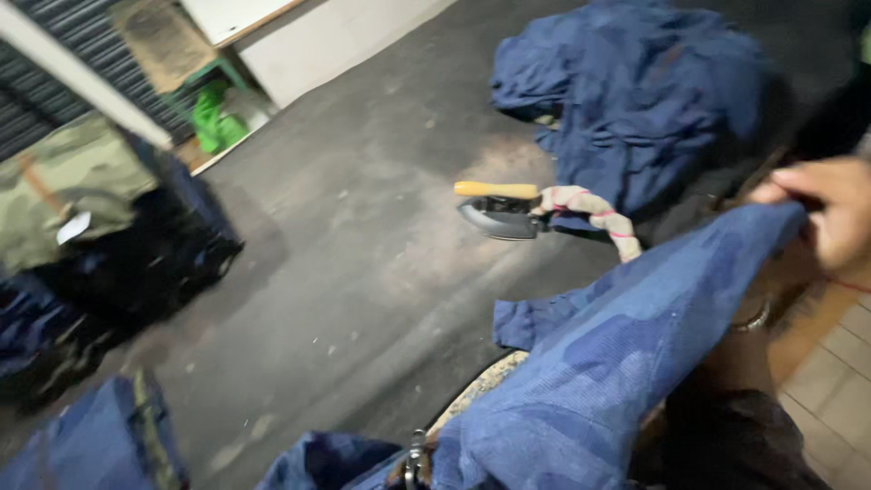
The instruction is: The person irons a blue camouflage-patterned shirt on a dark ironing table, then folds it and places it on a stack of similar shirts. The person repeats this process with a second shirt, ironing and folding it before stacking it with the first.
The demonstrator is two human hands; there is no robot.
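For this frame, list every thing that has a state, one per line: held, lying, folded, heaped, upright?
Blue cloth: held up at its top edge, draped, unfolded.
Right hand: grip closed on the cloth's edge.
Left hand: not in view.
Iron: standing flat on the dark surface, untouched, wrapped cord trailing beside it.
Blue pile: heaped, crumpled.
Camouflage garment: lying over dark bundles at the left.

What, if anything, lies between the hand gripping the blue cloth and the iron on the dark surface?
Only the blue cloth itself, draped down from the right hand, and the iron's wrapped cord lie along that path. The iron sits apart on the dark surface, with a heap of blue fabric behind it. No left hand is visible.
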